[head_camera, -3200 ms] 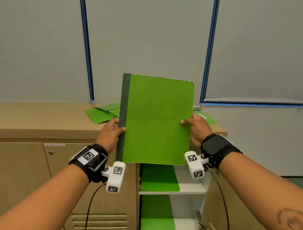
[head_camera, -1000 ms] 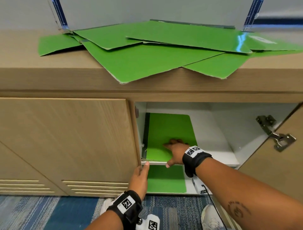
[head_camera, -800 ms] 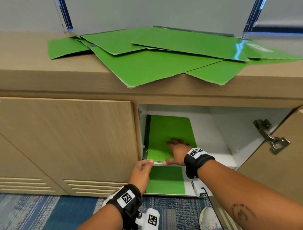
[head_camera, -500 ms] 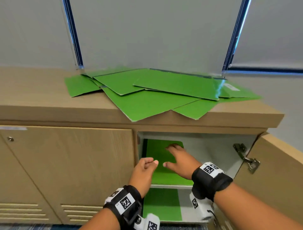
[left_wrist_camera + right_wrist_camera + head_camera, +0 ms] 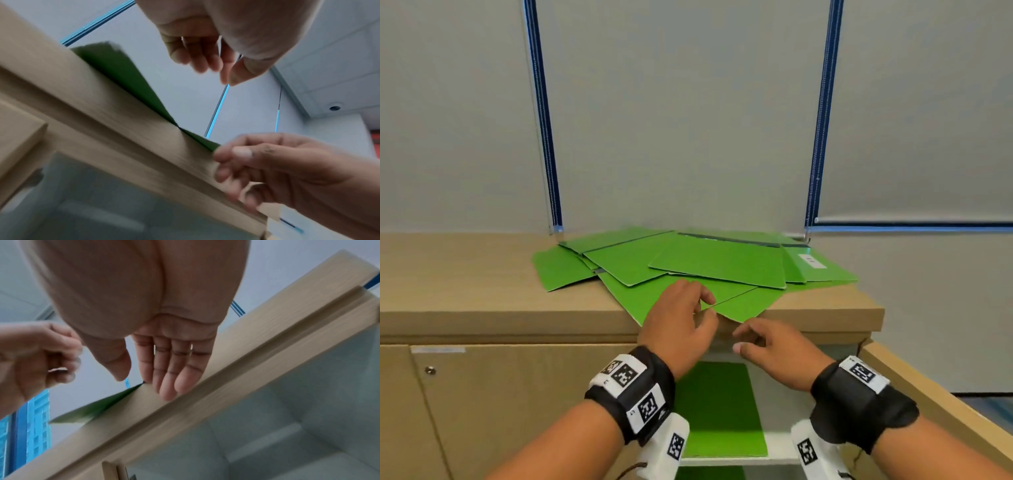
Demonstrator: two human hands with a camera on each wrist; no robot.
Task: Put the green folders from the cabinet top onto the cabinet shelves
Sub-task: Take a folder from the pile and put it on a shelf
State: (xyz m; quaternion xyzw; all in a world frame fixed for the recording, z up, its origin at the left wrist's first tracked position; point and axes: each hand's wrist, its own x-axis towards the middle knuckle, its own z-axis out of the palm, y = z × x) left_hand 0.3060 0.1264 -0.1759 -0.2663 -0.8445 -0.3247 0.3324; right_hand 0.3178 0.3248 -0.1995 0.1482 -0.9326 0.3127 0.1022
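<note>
Several green folders (image 5: 688, 263) lie in a loose overlapping pile on the wooden cabinet top (image 5: 465, 274); the lowest ones overhang its front edge. My left hand (image 5: 685, 315) hovers over the pile's front corner with loosely curled fingers (image 5: 205, 56) that hold nothing. My right hand (image 5: 767, 346) is just below and in front of the cabinet's front edge, its fingers (image 5: 170, 369) nearly straight and empty. One green folder (image 5: 719, 411) lies flat on the upper shelf of the open compartment. Another green folder (image 5: 709, 474) shows on the shelf below.
The right cabinet door (image 5: 928, 404) stands open toward me on the right. The left door (image 5: 517, 394) is closed. Grey window blinds with blue side tracks (image 5: 544, 137) rise behind the cabinet top. The white shelf (image 5: 777, 404) has bare room right of the folder.
Both hands have left the folder on the upper shelf and risen to the cabinet's front edge, the left one over the pile. The view has tilted up.
</note>
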